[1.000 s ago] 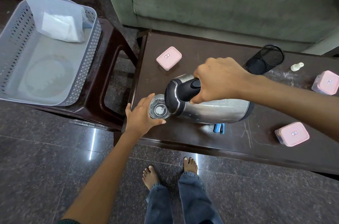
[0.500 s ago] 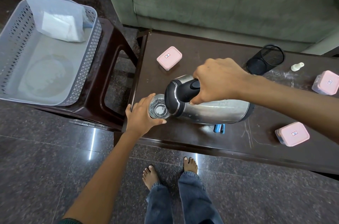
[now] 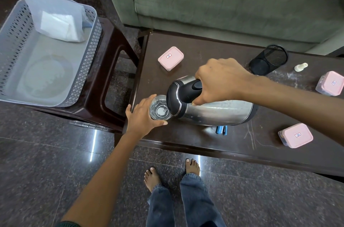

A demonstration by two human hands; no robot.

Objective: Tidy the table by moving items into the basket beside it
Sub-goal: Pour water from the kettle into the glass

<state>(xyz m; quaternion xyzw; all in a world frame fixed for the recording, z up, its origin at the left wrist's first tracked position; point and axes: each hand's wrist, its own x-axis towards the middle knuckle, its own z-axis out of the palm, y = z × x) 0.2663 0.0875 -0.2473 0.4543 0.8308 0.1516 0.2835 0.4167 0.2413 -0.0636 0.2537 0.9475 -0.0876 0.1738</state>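
Writing: each pink lid has a small red-and-blue sticker, but the print is too small to read.
Left hand (image 3: 141,115): fingers and thumb curl round the glass (image 3: 158,109), which stands at the table's (image 3: 186,139) near left corner.
Right hand (image 3: 219,81): closed in a fist round the kettle's black handle, knuckles up.
Kettle (image 3: 214,113): steel, tipped almost flat below the right hand, its spout end over the glass's mouth.
Glass: upright, with clear liquid in it.
First box (image 3: 170,57): on the table beyond the left hand.
Second box (image 3: 296,134): below the right forearm, near the table's front edge.
Third box (image 3: 331,82): beyond the right forearm, far right.
Mesh cup (image 3: 270,58): black, lying on its side just beyond the right wrist.
White piece (image 3: 300,67): small, just right of the mesh cup.
Blue thing (image 3: 221,130): peeks out from under the kettle; I cannot tell what it is.
Basket (image 3: 93,44): grey, on a dark stool (image 3: 111,85) well left of the left hand, with a white bag (image 3: 57,20) in its far end.
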